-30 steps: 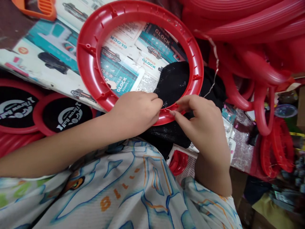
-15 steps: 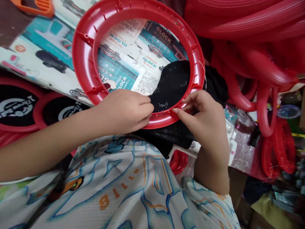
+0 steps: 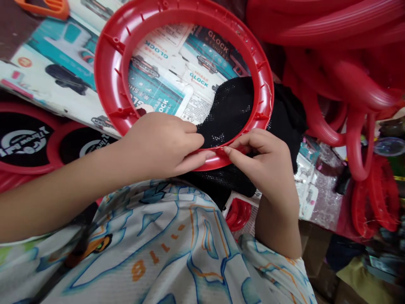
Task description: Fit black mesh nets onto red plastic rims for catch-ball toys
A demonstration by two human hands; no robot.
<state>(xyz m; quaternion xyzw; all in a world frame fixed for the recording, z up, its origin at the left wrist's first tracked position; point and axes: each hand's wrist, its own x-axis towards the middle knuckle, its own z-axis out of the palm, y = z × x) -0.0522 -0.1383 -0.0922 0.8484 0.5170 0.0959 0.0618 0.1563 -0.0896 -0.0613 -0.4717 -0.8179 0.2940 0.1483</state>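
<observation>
A large red plastic ring [image 3: 110,63] with pegs along its inner rim lies tilted in front of me. Black mesh netting [image 3: 232,107] fills its lower right part and spills out under the rim. My left hand [image 3: 161,143] is closed on the near edge of the ring, thumb and fingers pinching rim and netting. My right hand [image 3: 262,162] pinches the rim and netting just right of it, fingertips almost touching the left thumb. Whether it still holds the thin thread seen earlier is hidden.
Printed toy boxes [image 3: 63,63] lie under the ring. Two finished red discs with black printed netting [image 3: 28,141] sit at the left. A heap of red rings [image 3: 335,63] fills the upper right, with more red rings [image 3: 373,202] lower right. An orange part [image 3: 47,6] is top left.
The pale thread that ran up from my right hand is gone from view. The ring has shifted slightly left and turned, and both hands have closed together on its near edge.
</observation>
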